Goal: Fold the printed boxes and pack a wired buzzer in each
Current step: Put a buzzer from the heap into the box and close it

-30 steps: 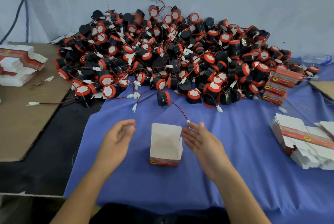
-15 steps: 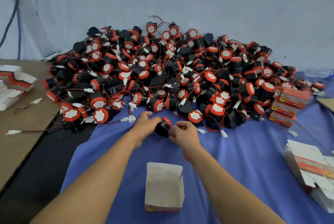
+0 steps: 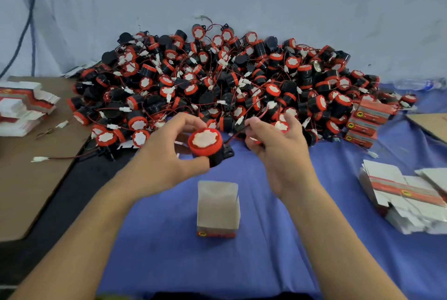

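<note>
Picks one buzzer [image 3: 205,141] up off the blue cloth [image 3: 169,239].
Grips it now in the left hand [image 3: 167,154], lifted from the pile [image 3: 217,82] edge, at 12 o'clock of the box [image 3: 217,207]; pinches its wire [image 3: 232,136] in the right hand [image 3: 278,149], no longer open beside the box.

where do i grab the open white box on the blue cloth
Low on the two side walls of the white cardboard box with the red base band, fingers coming from the near side. It stands upright on the blue cloth, mouth open upward, back flap raised, so the rim would likely crush.
</note>
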Demonstrator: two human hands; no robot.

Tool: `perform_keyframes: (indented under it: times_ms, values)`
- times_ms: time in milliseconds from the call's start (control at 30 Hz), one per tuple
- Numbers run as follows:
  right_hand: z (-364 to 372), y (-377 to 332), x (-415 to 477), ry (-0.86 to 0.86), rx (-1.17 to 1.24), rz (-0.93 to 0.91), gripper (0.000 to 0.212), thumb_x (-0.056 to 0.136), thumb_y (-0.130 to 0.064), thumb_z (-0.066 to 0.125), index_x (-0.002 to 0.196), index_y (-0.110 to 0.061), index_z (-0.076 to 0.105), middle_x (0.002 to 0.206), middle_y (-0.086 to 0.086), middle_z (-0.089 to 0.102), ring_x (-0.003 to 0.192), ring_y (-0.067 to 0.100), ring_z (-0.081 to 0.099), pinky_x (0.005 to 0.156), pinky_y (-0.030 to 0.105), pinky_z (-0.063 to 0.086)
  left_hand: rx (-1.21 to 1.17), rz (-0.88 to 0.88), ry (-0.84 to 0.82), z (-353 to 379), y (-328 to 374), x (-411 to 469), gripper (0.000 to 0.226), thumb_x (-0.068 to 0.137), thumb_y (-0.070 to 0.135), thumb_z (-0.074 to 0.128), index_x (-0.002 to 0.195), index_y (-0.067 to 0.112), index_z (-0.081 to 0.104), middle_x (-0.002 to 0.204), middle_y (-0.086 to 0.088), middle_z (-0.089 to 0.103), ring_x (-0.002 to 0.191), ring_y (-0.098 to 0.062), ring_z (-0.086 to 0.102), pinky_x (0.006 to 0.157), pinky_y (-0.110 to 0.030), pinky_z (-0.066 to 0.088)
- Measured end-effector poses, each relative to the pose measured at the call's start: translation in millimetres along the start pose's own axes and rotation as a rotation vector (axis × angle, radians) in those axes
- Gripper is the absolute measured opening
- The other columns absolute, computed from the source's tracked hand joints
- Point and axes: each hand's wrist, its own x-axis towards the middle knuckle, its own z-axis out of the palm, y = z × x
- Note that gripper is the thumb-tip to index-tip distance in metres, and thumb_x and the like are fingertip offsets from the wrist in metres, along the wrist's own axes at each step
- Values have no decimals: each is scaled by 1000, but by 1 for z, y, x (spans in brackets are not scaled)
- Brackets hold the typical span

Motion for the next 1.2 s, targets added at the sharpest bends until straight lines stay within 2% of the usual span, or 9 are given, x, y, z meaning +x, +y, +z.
perform_keyframes:
  times_ms: [133,333,400,467,633,767,900,1067,1200]
  values:
    - [-12,-16,-38,-151,-228,2,8,97,-14,68,102,-12,73,83,0,73,72,9,66,66,19,54,129,69,47,23,-2,-46,59,68,43,77,120,38,49,118,22,57,107,-3,56,84,-15,47]
    - [-18,4,-65,-230,-784,-93,11,96,-19,65,84,-19,67,76,-2,72,74,18,73,73,41,62,560,214,49,60,-31,-69,44,74,32,69,115,31,55,115,16,60,105,-17,56,89,-37,45]
    - [-20,13,-68,-257,-878,-137,14,94,-17,64,83,-24,61,76,-5,69,72,17,71,64,36,59,665,223,34,69,-38,-73,44,79,30,68,122,26,56,119,11,63,107,-21,58,90,-39,45]
    - [-20,19,-71,-281,-960,-173,12,91,-23,63,81,-23,55,75,-2,66,68,17,65,53,27,49,740,251,0,74,-44,-75,39,84,27,63,122,23,56,118,8,63,105,-24,59,87,-42,46]
    - [-20,29,-74,-357,-1186,-239,42,86,-46,52,71,-7,53,66,12,56,61,21,38,60,43,43,928,234,-62,88,-62,-79,36,94,22,47,129,24,52,135,6,49,123,-25,45,93,-35,40]
    - [-17,43,-76,-422,-1398,-274,21,90,-12,59,70,-12,51,74,3,48,70,26,45,65,42,42,1039,177,-12,103,-69,-91,40,99,44,35,123,27,62,135,5,58,134,-32,46,88,-40,42]
    - [-6,48,-74,-392,-1405,-293,20,92,-15,56,75,-11,46,73,4,51,71,27,46,60,38,36,1043,184,139,119,-74,-94,34,96,44,46,116,28,67,126,2,64,126,-28,43,82,-41,41]
    - [20,48,-69,-475,-1529,-293,21,90,-7,54,81,-14,37,74,1,38,60,21,33,49,33,21,886,96,245,137,-73,-91,46,60,31,95,100,23,73,108,-2,68,117,-27,46,75,-42,46]
    - [30,52,-69,-544,-1626,-305,11,98,-10,54,93,-11,44,89,8,45,73,30,48,56,34,34,804,57,264,143,-82,-94,51,61,26,96,107,21,74,123,-3,68,128,-29,44,79,-44,50]
